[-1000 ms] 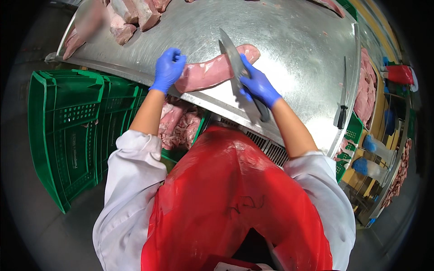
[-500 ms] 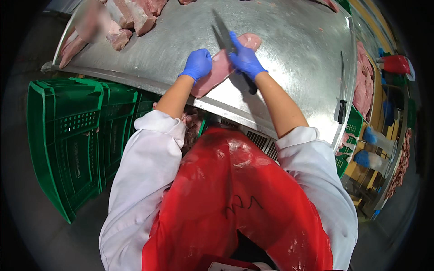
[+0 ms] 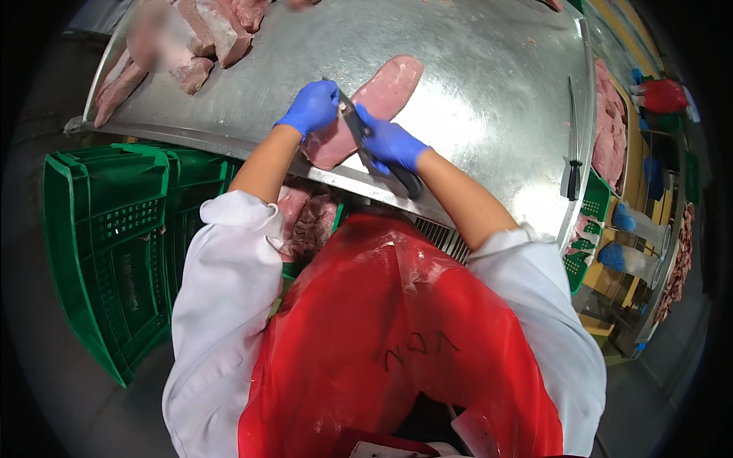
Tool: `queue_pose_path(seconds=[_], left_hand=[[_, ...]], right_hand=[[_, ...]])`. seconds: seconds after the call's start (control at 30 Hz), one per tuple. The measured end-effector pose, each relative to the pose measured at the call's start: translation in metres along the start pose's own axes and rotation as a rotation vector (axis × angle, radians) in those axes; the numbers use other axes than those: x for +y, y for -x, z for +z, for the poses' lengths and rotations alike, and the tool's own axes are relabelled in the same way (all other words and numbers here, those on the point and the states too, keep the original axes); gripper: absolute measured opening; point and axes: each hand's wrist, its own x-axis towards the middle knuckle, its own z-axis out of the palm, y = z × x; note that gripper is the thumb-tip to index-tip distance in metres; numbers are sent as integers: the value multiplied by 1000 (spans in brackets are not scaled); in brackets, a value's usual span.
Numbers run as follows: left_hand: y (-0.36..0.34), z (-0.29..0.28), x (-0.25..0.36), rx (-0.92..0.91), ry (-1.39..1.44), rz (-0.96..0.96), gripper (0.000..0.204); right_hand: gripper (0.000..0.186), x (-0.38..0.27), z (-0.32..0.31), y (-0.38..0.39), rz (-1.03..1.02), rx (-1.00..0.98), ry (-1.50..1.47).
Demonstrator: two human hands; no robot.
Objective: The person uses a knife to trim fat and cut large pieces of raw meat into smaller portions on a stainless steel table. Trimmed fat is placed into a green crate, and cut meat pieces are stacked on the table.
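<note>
A long pale-pink slab of meat (image 3: 391, 85) lies slantwise on the steel table, its near end by the table's front edge. My right hand (image 3: 391, 143), in a blue glove, is wrapped round the dark handle of a knife (image 3: 353, 122). The blade lies across the slab and points away to the left, its tip by my left hand. My left hand (image 3: 313, 107), also blue-gloved, is closed at the slab's left edge. A tiny pale scrap shows near its fingertips; what the fingers pinch is hidden.
Several large meat pieces (image 3: 217, 34) lie at the table's (image 3: 489, 69) far left. A thin rod with a black handle (image 3: 574, 179) rests along its right edge. Green crates (image 3: 107, 229) stand lower left; another holds meat scraps (image 3: 309, 217) below the front edge. More meat (image 3: 608, 126) sits beyond the right.
The knife has come nearer, from the slab's far part to its middle, its blade now angled more to the left. My left hand has shifted slightly left.
</note>
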Motion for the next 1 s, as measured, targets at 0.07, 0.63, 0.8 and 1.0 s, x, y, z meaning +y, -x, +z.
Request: queue_pose_path(seconds=[0.07,0.63,0.8,1.0], left_hand=[[17,-18,-16,91,340,-81,14],[73,59,42,136,-427,-94,71],[8,29,9,3,-143,-349,57],[1,24,-101,-103,1506,-374,63]], right_hand=[[76,15,12,31,-56,-90,28],[85,43,7,-31,-34,371,429],[85,73,32,44,82,214,460],[75,138,37,132,-95,250,301]])
